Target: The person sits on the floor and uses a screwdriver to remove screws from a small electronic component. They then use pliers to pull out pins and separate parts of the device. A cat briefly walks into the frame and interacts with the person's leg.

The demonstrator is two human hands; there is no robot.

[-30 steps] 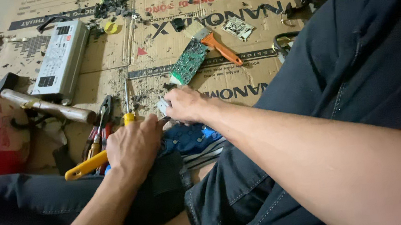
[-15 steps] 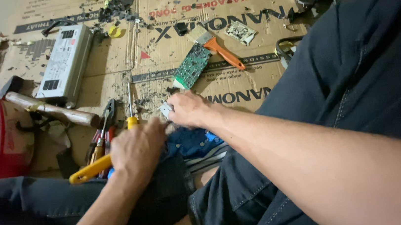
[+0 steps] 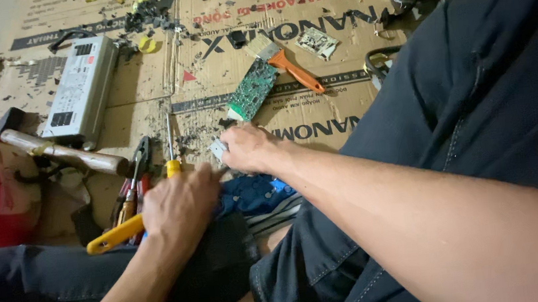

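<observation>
Head camera looked down at our lap, where the left hand (image 3: 178,204) lay curled, knuckles up, on a blue circuit board (image 3: 254,196); whether it gripped anything we could not tell. Just beside it the right hand (image 3: 249,148) pinched a small grey metal piece (image 3: 218,151) at the board's far edge. Farther off on the cardboard (image 3: 318,116) lay a green circuit board (image 3: 251,89) and an orange-handled brush (image 3: 290,65); a screwdriver (image 3: 170,148) and pliers (image 3: 131,185) lay to the left.

tools (image 3: 133,185) crowd left, cardboard (image 3: 318,116) ahead free
</observation>
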